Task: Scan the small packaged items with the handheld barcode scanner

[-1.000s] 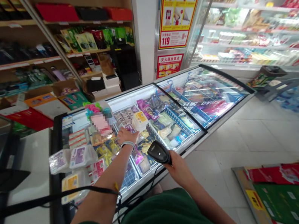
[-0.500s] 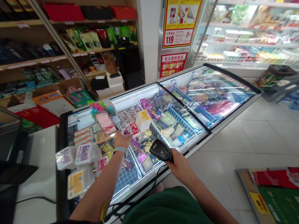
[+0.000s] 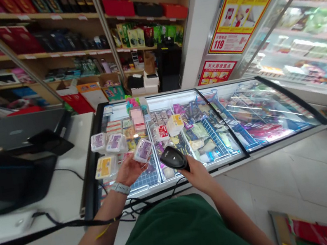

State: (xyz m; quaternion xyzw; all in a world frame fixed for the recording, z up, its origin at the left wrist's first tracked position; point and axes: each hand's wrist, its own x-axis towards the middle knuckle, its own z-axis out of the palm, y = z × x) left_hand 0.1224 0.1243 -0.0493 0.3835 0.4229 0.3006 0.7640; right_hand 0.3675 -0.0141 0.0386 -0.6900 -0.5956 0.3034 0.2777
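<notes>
My left hand grips a clear plastic food box with a purple-and-white label, tilted above the glass-topped freezer. In my right hand is a black barcode scanner, its head facing the box across a small gap. To the left, more purple-labelled boxes stand on the freezer lid beside yellow-labelled boxes. Right of the held box are a red-labelled box and a stack with a yellow label.
A counter with black equipment adjoins the freezer on the left. Black cables cross in front of my left forearm. Stocked shelves rise behind, and a lit display fridge stands at the right.
My left hand has drawn back toward me and lifted a purple-labelled box off the freezer top. The scanner stays in my right hand. The view has shifted left.
</notes>
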